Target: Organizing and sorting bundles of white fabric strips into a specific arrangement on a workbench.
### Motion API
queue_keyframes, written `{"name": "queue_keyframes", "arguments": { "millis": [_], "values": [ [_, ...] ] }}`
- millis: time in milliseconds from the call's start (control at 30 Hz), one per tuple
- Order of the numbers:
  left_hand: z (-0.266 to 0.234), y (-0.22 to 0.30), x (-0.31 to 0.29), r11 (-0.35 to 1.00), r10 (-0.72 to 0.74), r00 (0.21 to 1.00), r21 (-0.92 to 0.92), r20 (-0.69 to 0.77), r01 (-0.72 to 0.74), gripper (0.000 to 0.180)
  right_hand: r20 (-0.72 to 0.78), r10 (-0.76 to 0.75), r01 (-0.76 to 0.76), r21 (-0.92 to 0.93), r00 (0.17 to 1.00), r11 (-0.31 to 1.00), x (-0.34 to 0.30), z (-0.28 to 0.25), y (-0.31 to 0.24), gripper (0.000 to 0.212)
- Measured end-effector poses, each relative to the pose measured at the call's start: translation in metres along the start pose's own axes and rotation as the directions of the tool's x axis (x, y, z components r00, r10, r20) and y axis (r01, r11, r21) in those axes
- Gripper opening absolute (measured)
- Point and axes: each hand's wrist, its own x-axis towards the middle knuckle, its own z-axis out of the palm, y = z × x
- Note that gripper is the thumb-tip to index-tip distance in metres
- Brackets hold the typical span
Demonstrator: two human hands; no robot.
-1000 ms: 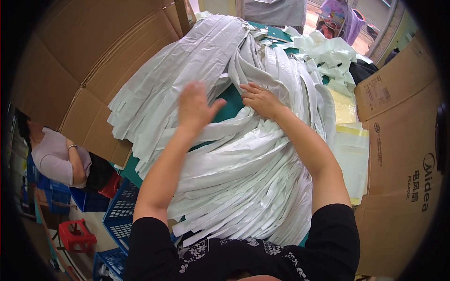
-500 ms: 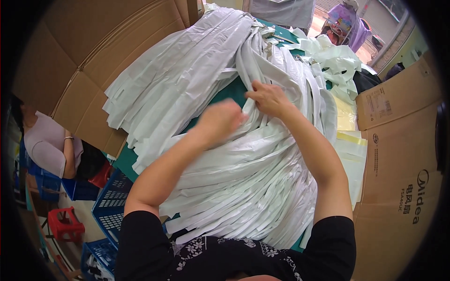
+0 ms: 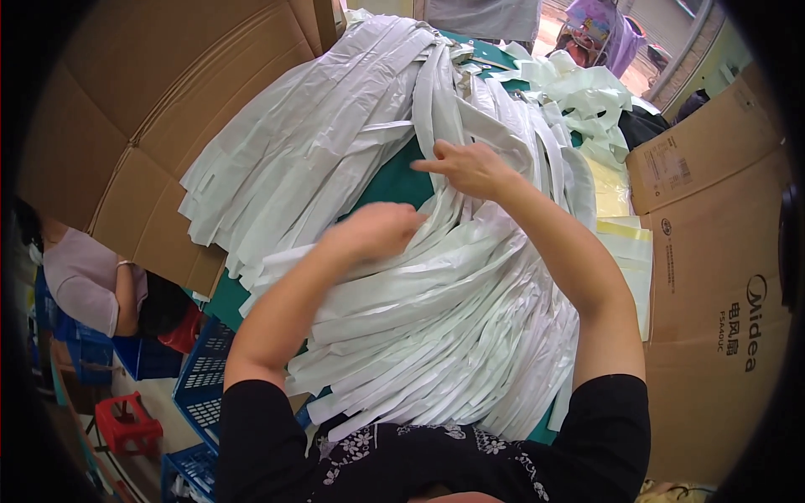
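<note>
Long white plastic strips (image 3: 419,310) spread in a fan over the green table in front of me. My left hand (image 3: 381,230) is closed, slightly blurred, its fingertips pinching the edge of a strip at the fan's gathered part. Farther up and to the right, my right hand (image 3: 468,168) hovers by the bundle's neck. Its index finger stretches left and its thumb is raised, with nothing seen between them. Another bundle of white strips (image 3: 310,126) lies at the upper left, with a strip of green tabletop (image 3: 391,178) showing between the two bundles.
Cardboard stands left (image 3: 159,193) and right, where a large carton (image 3: 713,277) walls the table. Crumpled pale sheets (image 3: 579,92) lie at the far right. On the left are blue crates (image 3: 201,369), a red stool (image 3: 128,423) and a seated person (image 3: 80,277).
My left hand has moved down and left, toward me. My right hand has shifted slightly left, its index finger now stretched out instead of pinching at the strips. The view has shifted slightly.
</note>
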Motion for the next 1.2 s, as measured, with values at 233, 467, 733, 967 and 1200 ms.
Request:
{"name": "queue_keyframes", "arguments": {
  "millis": [233,467,733,967,1200],
  "values": [
    [-0.040,-0.063,-0.020,0.675,-0.183,0.509,0.269,-0.841,0.687,0.018,-0.151,-0.319,0.292,-0.178,0.936,0.940,0.000,0.027,0.026,0.017],
    [0.003,-0.001,-0.007,0.965,0.093,0.953,0.263,-0.288,-0.015,0.010,-0.125,-0.065,0.052,-0.106,0.990,0.993,0.015,-0.004,-0.019,0.056],
    [-0.074,-0.051,-0.052,0.888,0.036,0.358,0.194,-0.933,0.417,0.045,-0.391,-0.317,0.296,-0.114,0.864,0.948,0.009,0.009,0.003,0.010],
    [-0.063,-0.075,-0.060,0.853,-0.118,0.733,0.308,-0.670,0.420,0.015,-0.097,-0.032,0.044,0.126,0.995,0.991,0.013,-0.001,-0.005,0.055],
    [-0.037,-0.005,-0.044,0.999,-0.027,0.851,0.004,-0.524,0.035,0.034,-0.081,0.006,-0.009,-0.033,0.997,0.999,0.008,-0.001,-0.009,0.054]
  ]
}}
